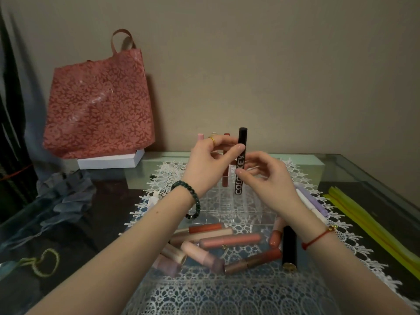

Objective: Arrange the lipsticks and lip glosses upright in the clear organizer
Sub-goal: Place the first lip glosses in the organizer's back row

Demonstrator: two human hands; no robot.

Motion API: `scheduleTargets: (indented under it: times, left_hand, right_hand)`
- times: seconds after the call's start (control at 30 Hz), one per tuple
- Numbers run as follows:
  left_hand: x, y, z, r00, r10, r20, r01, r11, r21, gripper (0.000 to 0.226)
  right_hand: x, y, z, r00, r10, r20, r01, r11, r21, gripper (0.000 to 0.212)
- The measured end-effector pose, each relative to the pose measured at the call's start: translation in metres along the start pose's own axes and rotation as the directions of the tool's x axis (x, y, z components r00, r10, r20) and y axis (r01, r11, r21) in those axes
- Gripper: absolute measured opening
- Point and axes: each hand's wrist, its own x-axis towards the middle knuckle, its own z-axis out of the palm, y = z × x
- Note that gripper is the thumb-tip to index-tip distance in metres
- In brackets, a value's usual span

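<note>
Toward the desk's point(363, 178) near edge, loose lipsticks and glosses point(227, 243) lie flat in a heap on the lace mat point(227, 292). Just beyond, mid-desk, stands the clear organizer point(227, 208). Above it the left hand point(204, 162) pinches a black gloss tube point(242, 137) upright. The right hand point(270, 178) has its thumb against the tube lower down and its fingers curled behind — whether it grips, I cannot tell. A red gloss point(225, 176) stands in a far compartment.

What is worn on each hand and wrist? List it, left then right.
Left hand: a gold ring on one finger, and a dark green bead bracelet at the wrist. Right hand: a red cord bracelet with a small gold charm at the wrist. No sleeves are in view.
</note>
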Motion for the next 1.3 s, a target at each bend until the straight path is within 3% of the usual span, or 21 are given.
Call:
scheduleTargets:
  times: [0.17,0.53,1.3]
  left_hand:
    - [0.004,-0.008,0.013,0.999,-0.034,-0.001,0.034,0.993,-0.111,0.019]
    - [-0.004,-0.045,0.031,0.983,-0.137,0.125,0.154,0.979,-0.136,0.061]
    - [-0.009,-0.064,0.038,0.959,-0.22,0.179,0.241,0.965,-0.105,0.06]
  right_hand:
    - [0.028,0.005,-0.004,0.997,0.012,-0.07,-0.012,1.0,0.001,0.019]
    - [0.054,0.029,0.008,0.991,0.053,-0.124,-0.066,0.992,-0.104,0.024]
    - [0.047,0.054,0.015,0.988,0.121,-0.093,-0.141,0.959,-0.247,0.025]
